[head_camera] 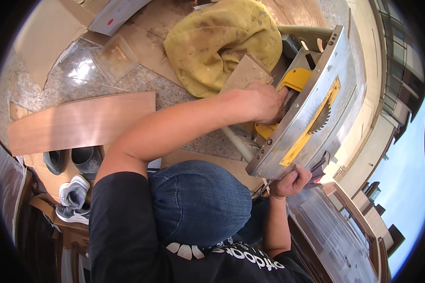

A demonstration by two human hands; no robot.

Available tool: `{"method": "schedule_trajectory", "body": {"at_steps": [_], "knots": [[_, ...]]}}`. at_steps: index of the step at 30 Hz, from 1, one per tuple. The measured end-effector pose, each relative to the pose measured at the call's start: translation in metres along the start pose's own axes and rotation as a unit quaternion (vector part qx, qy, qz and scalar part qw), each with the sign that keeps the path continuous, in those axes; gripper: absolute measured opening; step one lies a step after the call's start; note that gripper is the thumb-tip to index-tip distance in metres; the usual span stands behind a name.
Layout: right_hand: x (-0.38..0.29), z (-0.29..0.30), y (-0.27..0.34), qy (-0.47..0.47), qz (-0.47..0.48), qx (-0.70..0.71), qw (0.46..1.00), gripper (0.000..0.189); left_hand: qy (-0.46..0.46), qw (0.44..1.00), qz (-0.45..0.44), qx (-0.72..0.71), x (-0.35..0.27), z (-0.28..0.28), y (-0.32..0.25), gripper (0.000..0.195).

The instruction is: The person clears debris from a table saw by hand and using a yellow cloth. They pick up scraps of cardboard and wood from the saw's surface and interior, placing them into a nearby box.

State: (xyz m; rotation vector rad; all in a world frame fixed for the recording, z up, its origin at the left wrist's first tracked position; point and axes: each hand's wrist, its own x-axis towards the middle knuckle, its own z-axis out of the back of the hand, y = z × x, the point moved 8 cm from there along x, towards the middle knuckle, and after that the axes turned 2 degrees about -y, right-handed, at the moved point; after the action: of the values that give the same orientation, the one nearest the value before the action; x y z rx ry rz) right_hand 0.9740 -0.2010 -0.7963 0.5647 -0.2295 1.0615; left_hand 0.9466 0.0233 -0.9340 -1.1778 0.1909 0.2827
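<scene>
A table saw stands tilted on its side, its metal table (334,102) facing right. The toothed circular blade (320,118) shows through the slot of a yellow insert (292,152). My left hand (265,102) reaches into the underside, by a yellow guard part (294,79) and near the blade; its fingertips are partly hidden. At the table's lower corner is my right hand (292,180), fingers curled close to the edge; whether it grips the edge cannot be told. A brown block or board (248,72) with shavings lies just beyond my left hand.
A stained yellow cloth (205,46) lies bunched beyond the saw. A thin wooden board (85,120) is at left, above several shoes (74,194). Cardboard (49,39) and a clear plastic piece (117,58) lie on the stone floor. A glass-topped frame (336,226) stands at lower right.
</scene>
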Motion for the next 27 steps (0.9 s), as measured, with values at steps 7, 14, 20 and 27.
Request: {"method": "schedule_trajectory", "body": {"at_steps": [7,14,20,27], "knots": [[-0.001,0.0,0.0,0.001,-0.005,-0.004,1.0,0.013,0.081,0.997,-0.017,-0.005,0.002,-0.007,0.0,0.051],[-0.001,0.0,-0.002,0.001,-0.009,-0.006,1.0,0.013,0.207,0.96,0.044,-0.181,0.022,-0.036,0.011,0.026],[-0.003,-0.002,-0.001,0.009,-0.013,0.01,1.0,0.013,0.096,0.984,-0.104,0.108,0.035,-0.035,0.003,0.03],[-0.002,-0.001,0.0,0.016,-0.01,0.009,1.0,0.013,0.123,0.946,0.01,-0.298,0.015,-0.026,0.02,0.026]]}}
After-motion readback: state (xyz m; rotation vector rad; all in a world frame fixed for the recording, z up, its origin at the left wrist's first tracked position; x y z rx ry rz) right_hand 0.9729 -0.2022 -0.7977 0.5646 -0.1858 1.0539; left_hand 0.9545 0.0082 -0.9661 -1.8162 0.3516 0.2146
